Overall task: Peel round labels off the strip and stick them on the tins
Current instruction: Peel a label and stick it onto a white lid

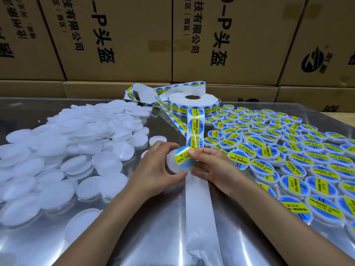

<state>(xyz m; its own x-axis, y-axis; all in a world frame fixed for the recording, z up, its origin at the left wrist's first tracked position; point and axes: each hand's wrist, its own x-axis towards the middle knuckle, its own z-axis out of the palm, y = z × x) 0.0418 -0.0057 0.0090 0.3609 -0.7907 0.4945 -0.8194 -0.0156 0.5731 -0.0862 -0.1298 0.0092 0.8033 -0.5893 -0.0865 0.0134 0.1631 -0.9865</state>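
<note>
At the middle of the shiny worktop (pixel 146 237) the left hand (pixel 157 169) grips a plain white tin (pixel 173 166), its fingers curled round the tin's left and near edge. The right hand (pixel 213 164) pinches one round label (pixel 184 157) — blue and yellow, printed "SOLDERING PASTE" — between thumb and fingertips, holding it over the tin's top face; the yellow band on it runs from near left to far right.

The strip (pixel 196 129) has its long axis near to far, running from the roll (pixel 192 102) at the far side down under the hands. Three labels show on it between roll and hands; nearer than the hands the backing is bare white. A second loose length of strip loops off to the left of the roll.

Left of the hands lies a heap of unlabelled tins (pixel 80 143), too many and too overlapped to count. Right of them lie labelled tins (pixel 288 150), several dozen, faces up. Cardboard boxes (pixel 115 35) stand along the far edge.
</note>
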